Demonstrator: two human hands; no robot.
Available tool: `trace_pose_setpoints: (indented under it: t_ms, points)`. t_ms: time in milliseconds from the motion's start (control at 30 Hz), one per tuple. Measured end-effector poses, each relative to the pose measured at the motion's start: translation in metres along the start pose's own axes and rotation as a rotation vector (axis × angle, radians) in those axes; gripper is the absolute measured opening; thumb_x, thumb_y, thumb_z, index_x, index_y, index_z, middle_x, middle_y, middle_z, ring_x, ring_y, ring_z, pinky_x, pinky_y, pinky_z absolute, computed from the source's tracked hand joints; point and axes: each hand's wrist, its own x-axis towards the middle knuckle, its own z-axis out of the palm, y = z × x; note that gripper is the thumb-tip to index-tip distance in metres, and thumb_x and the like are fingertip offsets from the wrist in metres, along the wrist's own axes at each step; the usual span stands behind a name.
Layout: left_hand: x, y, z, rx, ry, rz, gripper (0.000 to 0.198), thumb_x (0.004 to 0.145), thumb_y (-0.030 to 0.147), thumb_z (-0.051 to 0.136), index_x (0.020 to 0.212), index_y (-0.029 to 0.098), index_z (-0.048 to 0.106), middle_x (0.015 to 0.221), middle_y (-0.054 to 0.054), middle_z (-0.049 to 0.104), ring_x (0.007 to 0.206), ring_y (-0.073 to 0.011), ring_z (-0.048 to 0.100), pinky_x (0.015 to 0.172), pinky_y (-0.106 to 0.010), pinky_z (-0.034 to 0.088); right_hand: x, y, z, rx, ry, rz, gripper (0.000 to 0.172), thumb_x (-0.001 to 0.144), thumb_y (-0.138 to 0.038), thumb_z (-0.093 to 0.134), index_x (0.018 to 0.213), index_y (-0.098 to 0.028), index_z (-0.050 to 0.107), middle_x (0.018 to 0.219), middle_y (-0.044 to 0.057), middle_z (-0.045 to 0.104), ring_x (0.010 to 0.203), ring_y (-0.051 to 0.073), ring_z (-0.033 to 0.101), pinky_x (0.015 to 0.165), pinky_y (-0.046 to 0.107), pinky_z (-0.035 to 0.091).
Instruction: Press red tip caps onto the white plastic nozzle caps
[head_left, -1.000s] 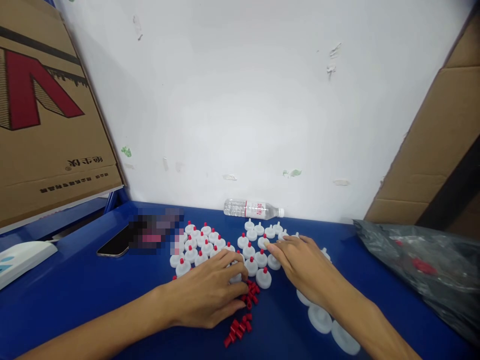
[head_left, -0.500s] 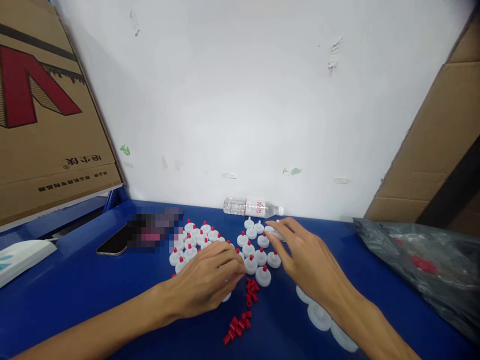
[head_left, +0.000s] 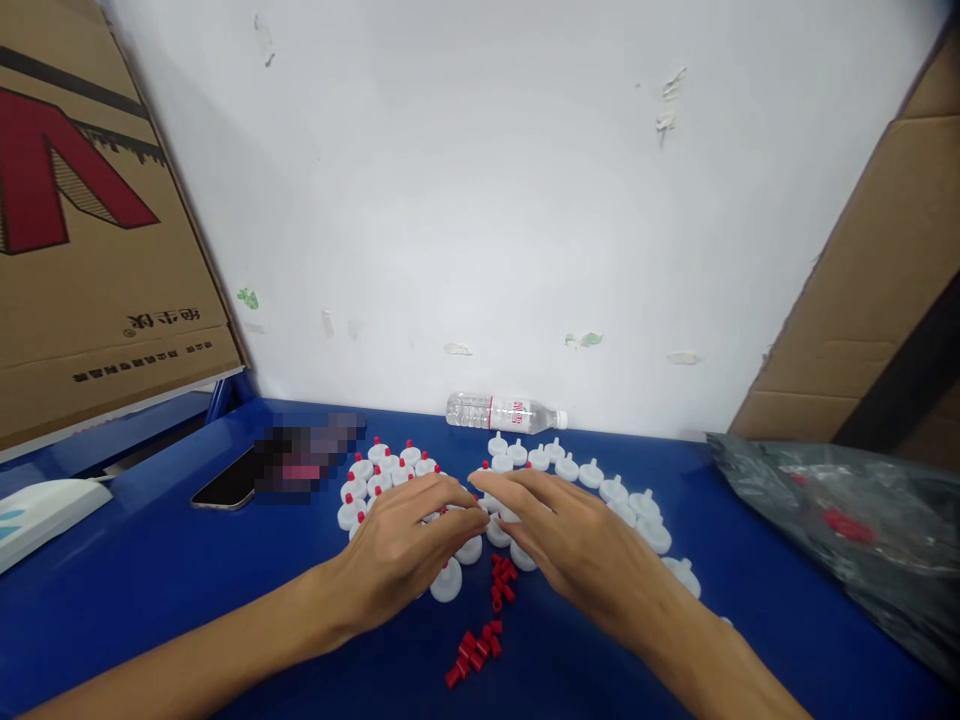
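Note:
My left hand (head_left: 424, 535) hovers over the left group of white spouted caps (head_left: 446, 580) topped with small red tips. Its thumb and fingers draw together towards the right, and whatever they pinch is hidden. Facing it, almost touching at the fingertips, is my right hand (head_left: 562, 520). White plastic shows between its bent fingers and thumb, apparently a white spouted cap (head_left: 504, 510). Just in front of both hands lie loose red tips (head_left: 474, 650) in two small heaps. White caps with bare spouts (head_left: 613, 490) curve behind and beside my right hand.
A clear plastic bottle (head_left: 506, 412) lies against the white wall. To the left are a phone (head_left: 225, 480), a white device (head_left: 52, 515) and a printed cardboard box (head_left: 97, 300). A grey plastic bag (head_left: 840, 530) with red pieces rests on the blue table's right side.
My right hand has moved left and nearer, from the bare-spouted caps at the back to beside my left hand. My left hand has shifted slightly left, and the red heaps stay put.

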Motion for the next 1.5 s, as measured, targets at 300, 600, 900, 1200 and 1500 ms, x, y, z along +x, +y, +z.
trace_pose_setpoints:
  t_ms: [300, 600, 900, 1200, 1500]
  points:
    - [-0.002, 0.001, -0.003, 0.045, 0.067, -0.047, 0.023, 0.096, 0.005, 0.065, 0.117, 0.015, 0.066, 0.099, -0.009, 0.078, 0.089, -0.0198, 0.075, 0.077, -0.029, 0.062, 0.000, 0.001, -0.003, 0.025, 0.054, -0.039, 0.067, 0.093, 0.003, 0.046, 0.154, -0.026, 0.038, 0.133, 0.008, 0.067, 0.121, 0.022, 0.066, 0.102, 0.043, 0.059]
    - [-0.002, 0.000, -0.005, 0.069, 0.087, -0.061, 0.018, 0.099, 0.008, 0.063, 0.115, 0.014, 0.066, 0.098, -0.007, 0.080, 0.081, -0.0152, 0.077, 0.069, -0.021, 0.059, 0.001, -0.002, -0.002, 0.064, 0.082, -0.083, 0.063, 0.099, -0.001, 0.047, 0.155, -0.026, 0.037, 0.134, 0.009, 0.067, 0.124, 0.022, 0.064, 0.105, 0.042, 0.056]
    - [-0.004, -0.002, -0.001, 0.001, 0.040, -0.188, 0.019, 0.105, 0.017, 0.057, 0.122, 0.018, 0.065, 0.096, -0.004, 0.078, 0.078, -0.0141, 0.074, 0.066, -0.020, 0.056, 0.005, -0.012, -0.001, 0.016, 0.141, -0.111, 0.058, 0.095, 0.004, 0.038, 0.148, -0.020, 0.045, 0.133, 0.012, 0.067, 0.125, 0.024, 0.064, 0.102, 0.044, 0.058]
    - [0.007, 0.008, -0.008, -0.191, -0.035, -0.269, 0.016, 0.104, 0.010, 0.047, 0.101, 0.017, 0.061, 0.081, -0.002, 0.065, 0.070, -0.0137, 0.059, 0.064, -0.023, 0.048, 0.005, -0.024, -0.005, -0.039, 0.236, -0.135, 0.040, 0.102, -0.002, 0.040, 0.136, -0.018, 0.053, 0.122, 0.011, 0.071, 0.113, 0.023, 0.069, 0.098, 0.039, 0.060]
    - [0.011, 0.014, -0.014, -0.277, -0.067, -0.304, 0.024, 0.109, 0.020, 0.042, 0.093, 0.016, 0.060, 0.073, -0.001, 0.060, 0.062, -0.0128, 0.051, 0.059, -0.023, 0.042, 0.004, -0.026, -0.003, -0.030, 0.306, -0.156, 0.026, 0.102, -0.002, 0.040, 0.109, -0.019, 0.058, 0.117, 0.013, 0.074, 0.106, 0.023, 0.073, 0.089, 0.038, 0.062]
